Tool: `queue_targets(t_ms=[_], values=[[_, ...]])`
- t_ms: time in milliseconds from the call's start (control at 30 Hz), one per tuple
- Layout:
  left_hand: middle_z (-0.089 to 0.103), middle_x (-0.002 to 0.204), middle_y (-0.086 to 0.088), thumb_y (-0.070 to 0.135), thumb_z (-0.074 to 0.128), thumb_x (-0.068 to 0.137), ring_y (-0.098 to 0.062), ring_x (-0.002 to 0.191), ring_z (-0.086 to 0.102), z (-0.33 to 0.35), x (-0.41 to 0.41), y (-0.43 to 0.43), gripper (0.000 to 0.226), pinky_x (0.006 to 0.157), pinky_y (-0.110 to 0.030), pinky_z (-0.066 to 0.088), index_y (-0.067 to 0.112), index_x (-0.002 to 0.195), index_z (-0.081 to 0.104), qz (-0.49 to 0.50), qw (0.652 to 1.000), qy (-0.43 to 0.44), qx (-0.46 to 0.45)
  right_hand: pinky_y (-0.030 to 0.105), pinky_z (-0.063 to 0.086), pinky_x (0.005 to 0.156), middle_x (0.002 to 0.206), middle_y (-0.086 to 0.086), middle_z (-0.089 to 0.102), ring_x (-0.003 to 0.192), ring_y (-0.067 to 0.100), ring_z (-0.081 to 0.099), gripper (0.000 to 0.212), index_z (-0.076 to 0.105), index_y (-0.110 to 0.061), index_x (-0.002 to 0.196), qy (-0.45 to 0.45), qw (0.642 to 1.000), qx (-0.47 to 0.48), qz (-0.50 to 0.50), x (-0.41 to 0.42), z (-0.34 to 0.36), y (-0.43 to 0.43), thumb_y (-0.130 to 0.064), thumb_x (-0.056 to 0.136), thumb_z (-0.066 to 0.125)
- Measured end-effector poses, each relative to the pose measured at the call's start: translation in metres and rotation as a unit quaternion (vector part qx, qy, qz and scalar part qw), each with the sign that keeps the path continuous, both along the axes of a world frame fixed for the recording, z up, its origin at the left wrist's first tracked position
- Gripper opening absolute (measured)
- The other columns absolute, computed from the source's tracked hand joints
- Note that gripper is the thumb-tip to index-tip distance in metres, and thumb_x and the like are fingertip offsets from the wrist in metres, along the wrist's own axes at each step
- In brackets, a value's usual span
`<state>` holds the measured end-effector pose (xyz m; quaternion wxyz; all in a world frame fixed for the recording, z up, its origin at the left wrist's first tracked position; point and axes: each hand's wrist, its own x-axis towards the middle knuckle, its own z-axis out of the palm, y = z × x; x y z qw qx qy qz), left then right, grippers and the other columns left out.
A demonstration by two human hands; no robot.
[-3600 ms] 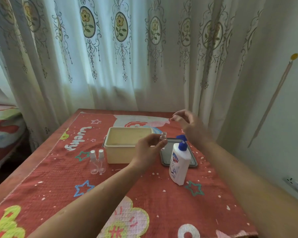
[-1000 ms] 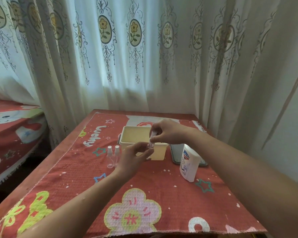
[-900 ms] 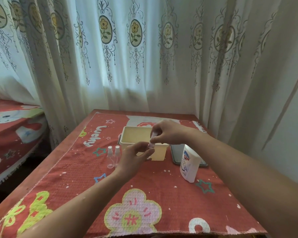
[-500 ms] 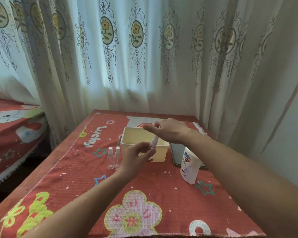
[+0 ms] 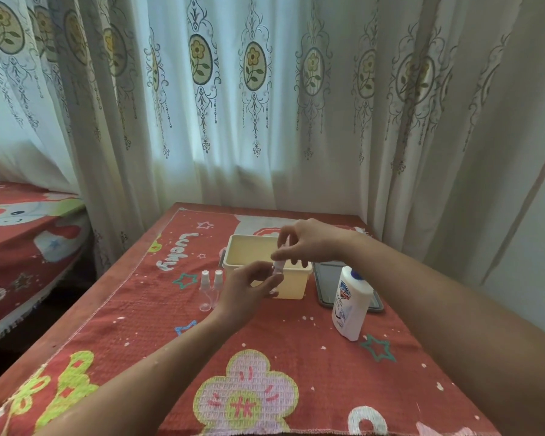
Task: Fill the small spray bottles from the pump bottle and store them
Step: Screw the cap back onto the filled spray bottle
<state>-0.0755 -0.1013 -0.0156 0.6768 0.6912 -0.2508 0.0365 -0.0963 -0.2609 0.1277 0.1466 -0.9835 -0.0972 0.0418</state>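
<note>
On the red patterned cloth (image 5: 296, 347), two small clear spray bottles with white caps (image 5: 209, 289) are seen upright at nine o'clock from the cream rectangular plastic box (image 5: 249, 240); their contents cannot be told. A third small spray bottle (image 5: 277, 269) is held before the box's near wall, its body pinched by the left hand (image 5: 246, 289), its top by the right hand (image 5: 310, 243). At three o'clock a dark flat tray (image 5: 326, 283) lies; at four, an opaque white pump bottle (image 5: 348, 306) stands.
</note>
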Motion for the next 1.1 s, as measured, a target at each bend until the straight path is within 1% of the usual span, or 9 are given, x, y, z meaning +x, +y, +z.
queue_targets(t_ms=[100, 267, 400, 500, 667, 733, 833, 933, 1100], values=[[0.072, 0.085, 0.001, 0.023, 0.073, 0.089, -0.019, 0.087, 0.071, 0.001, 0.000, 0.000, 0.008, 0.076, -0.040, 0.063, 0.018, 0.096, 0.074, -0.004, 1.000, -0.008, 0.013, 0.023, 0.053, 0.060, 0.089, 0.001, 0.074, 0.070, 0.011, 0.071, 0.021, 0.069, -0.013, 0.107, 0.012, 0.999, -0.009, 0.041, 0.000, -0.001, 0.000, -0.028, 0.092, 0.072], [0.072, 0.088, -0.004, 0.018, 0.073, 0.089, -0.022, 0.090, 0.071, 0.001, -0.003, -0.001, 0.006, 0.076, -0.042, 0.063, 0.020, 0.095, 0.074, -0.003, 1.000, 0.000, -0.001, 0.026, 0.048, 0.056, 0.076, 0.003, 0.075, 0.066, 0.016, 0.071, 0.038, 0.068, -0.013, 0.084, -0.031, 0.996, -0.082, -0.009, 0.004, -0.007, 0.004, -0.048, 0.096, 0.063], [0.072, 0.088, -0.006, 0.020, 0.073, 0.089, -0.025, 0.089, 0.071, 0.003, -0.001, 0.002, 0.009, 0.076, -0.043, 0.063, 0.017, 0.098, 0.074, -0.004, 1.000, -0.004, 0.006, 0.019, 0.048, 0.057, 0.088, -0.004, 0.070, 0.069, 0.011, 0.069, 0.027, 0.067, -0.016, 0.106, -0.011, 0.999, -0.016, 0.033, 0.000, -0.002, 0.004, -0.039, 0.092, 0.072], [0.073, 0.089, -0.003, 0.021, 0.074, 0.089, -0.022, 0.090, 0.071, 0.003, -0.002, 0.003, 0.009, 0.075, -0.041, 0.063, 0.019, 0.097, 0.074, -0.006, 1.000, -0.012, 0.019, 0.019, 0.046, 0.058, 0.087, 0.001, 0.075, 0.070, 0.010, 0.070, 0.022, 0.071, -0.010, 0.101, 0.000, 0.999, -0.027, 0.046, 0.001, -0.002, 0.003, -0.032, 0.095, 0.070], [0.073, 0.090, 0.000, 0.022, 0.074, 0.088, -0.019, 0.089, 0.071, 0.007, -0.005, 0.002, 0.010, 0.074, -0.039, 0.063, 0.021, 0.098, 0.073, -0.002, 1.000, -0.016, 0.026, 0.031, 0.054, 0.065, 0.074, 0.002, 0.076, 0.067, 0.017, 0.072, 0.059, 0.073, -0.013, 0.081, -0.033, 0.994, -0.099, -0.026, 0.005, -0.006, 0.008, -0.064, 0.099, 0.048], [0.073, 0.091, -0.005, 0.021, 0.074, 0.088, -0.023, 0.090, 0.071, 0.008, -0.005, 0.002, 0.011, 0.074, -0.039, 0.063, 0.016, 0.098, 0.073, -0.002, 1.000, -0.010, 0.023, 0.034, 0.057, 0.070, 0.082, 0.000, 0.075, 0.075, 0.019, 0.073, 0.044, 0.069, -0.020, 0.090, -0.006, 0.999, -0.052, -0.013, 0.002, -0.002, 0.006, -0.061, 0.096, 0.056], [0.073, 0.091, -0.007, 0.019, 0.075, 0.088, -0.023, 0.092, 0.071, 0.009, -0.006, 0.003, 0.009, 0.074, -0.037, 0.063, 0.016, 0.097, 0.074, -0.004, 1.000, -0.005, 0.020, 0.030, 0.057, 0.066, 0.091, 0.002, 0.073, 0.079, 0.018, 0.073, 0.021, 0.068, -0.015, 0.104, 0.019, 0.999, -0.014, 0.036, -0.003, 0.004, 0.002, -0.033, 0.093, 0.071], [0.074, 0.089, -0.004, 0.020, 0.074, 0.088, -0.018, 0.090, 0.071, 0.008, -0.008, 0.000, 0.009, 0.073, -0.036, 0.063, 0.016, 0.097, 0.075, -0.002, 0.999, -0.014, 0.037, 0.024, 0.051, 0.057, 0.082, 0.003, 0.076, 0.065, 0.012, 0.069, 0.023, 0.072, -0.009, 0.097, 0.002, 0.998, -0.056, 0.032, 0.000, 0.001, 0.002, -0.032, 0.095, 0.069], [0.075, 0.088, -0.003, 0.022, 0.073, 0.089, -0.019, 0.088, 0.072, 0.008, -0.010, -0.002, 0.011, 0.072, -0.036, 0.063, 0.015, 0.097, 0.074, 0.010, 0.998, -0.030, 0.046, 0.035, 0.059, 0.066, 0.076, 0.002, 0.075, 0.067, 0.016, 0.073, 0.025, 0.070, -0.012, 0.089, -0.015, 0.997, -0.071, 0.031, 0.004, -0.006, 0.004, -0.035, 0.097, 0.067]])
